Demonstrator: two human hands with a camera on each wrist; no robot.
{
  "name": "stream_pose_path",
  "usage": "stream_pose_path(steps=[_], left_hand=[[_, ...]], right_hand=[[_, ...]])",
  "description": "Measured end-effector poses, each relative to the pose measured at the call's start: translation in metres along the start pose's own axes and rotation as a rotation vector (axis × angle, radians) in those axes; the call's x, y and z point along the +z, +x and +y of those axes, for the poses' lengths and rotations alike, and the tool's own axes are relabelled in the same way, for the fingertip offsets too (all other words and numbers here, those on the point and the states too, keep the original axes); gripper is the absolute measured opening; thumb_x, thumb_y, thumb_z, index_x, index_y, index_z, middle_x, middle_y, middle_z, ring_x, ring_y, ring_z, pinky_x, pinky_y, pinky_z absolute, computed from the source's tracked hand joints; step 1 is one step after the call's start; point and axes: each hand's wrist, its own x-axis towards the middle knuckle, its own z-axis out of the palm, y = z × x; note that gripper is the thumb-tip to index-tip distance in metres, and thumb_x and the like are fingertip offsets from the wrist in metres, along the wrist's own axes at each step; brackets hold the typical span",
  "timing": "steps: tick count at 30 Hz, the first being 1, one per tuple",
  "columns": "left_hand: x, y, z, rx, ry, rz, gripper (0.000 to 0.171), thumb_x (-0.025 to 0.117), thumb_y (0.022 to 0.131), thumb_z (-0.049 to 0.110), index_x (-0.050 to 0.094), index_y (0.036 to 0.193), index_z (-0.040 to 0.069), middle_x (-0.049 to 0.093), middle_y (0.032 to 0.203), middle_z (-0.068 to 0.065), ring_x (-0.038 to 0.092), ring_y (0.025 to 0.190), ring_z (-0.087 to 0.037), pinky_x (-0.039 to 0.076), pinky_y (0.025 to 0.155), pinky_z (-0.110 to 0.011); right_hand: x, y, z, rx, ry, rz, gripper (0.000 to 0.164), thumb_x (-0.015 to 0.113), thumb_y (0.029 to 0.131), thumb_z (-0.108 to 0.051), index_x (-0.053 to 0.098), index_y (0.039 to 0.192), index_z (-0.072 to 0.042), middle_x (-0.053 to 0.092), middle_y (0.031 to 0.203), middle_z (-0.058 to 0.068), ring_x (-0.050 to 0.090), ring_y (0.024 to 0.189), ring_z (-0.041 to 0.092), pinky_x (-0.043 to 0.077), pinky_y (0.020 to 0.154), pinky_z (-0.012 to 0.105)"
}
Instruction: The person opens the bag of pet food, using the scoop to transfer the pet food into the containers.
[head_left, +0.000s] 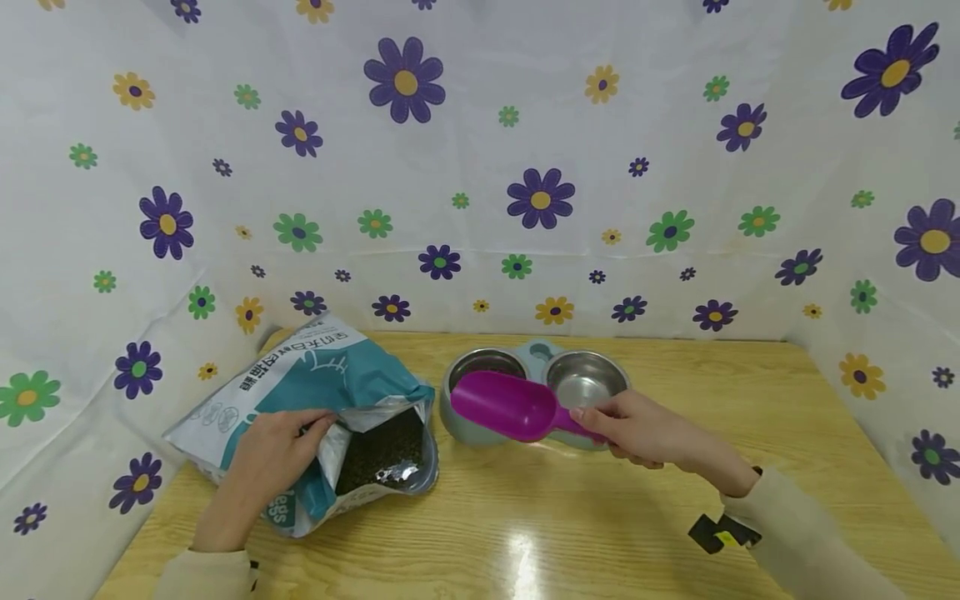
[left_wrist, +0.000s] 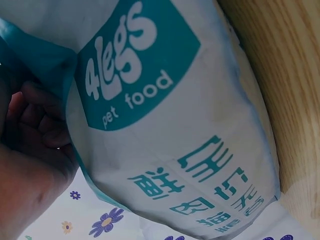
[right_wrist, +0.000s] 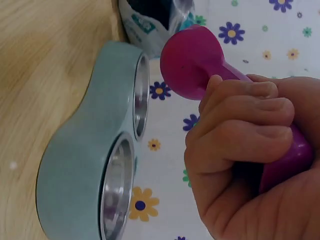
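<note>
My left hand (head_left: 273,454) pinches the rim of a white and teal pet food bag (head_left: 315,367), which lies on its side with its mouth toward me. Dark brown kibble (head_left: 382,450) shows inside that mouth. In the right wrist view, the fingers of my right hand (right_wrist: 245,125) curl round the handle of a magenta scoop (head_left: 510,406). No food shows in the scoop's hollow. It hovers over the front of the left steel bowl (head_left: 487,357) and partly hides it. The right steel bowl (head_left: 585,379) is bare inside, just beyond my right hand.
Both bowls sit in one pale blue-green stand (right_wrist: 75,165) on the wooden table (head_left: 720,392). A clear plastic rim (head_left: 429,467) edges the bag's mouth. Behind and at the sides hangs a white cloth (head_left: 465,150) printed with flowers.
</note>
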Motion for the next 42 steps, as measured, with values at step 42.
stream_pose_path(steps=[42], left_hand=[[0.006, 0.005, -0.001, -0.044, -0.021, -0.049, 0.021, 0.064, 0.098, 0.009, 0.079, 0.108, -0.003, 0.078, 0.088, -0.016, 0.068, 0.068, -0.022, 0.057, 0.070, -0.051]], right_hand=[[0.185, 0.049, -0.062, -0.362, -1.167, 0.638, 0.039, 0.064, 0.099, -0.044, 0.061, 0.073, -0.015, 0.055, 0.061, -0.004, 0.057, 0.048, 0.014, 0.043, 0.039, 0.029]])
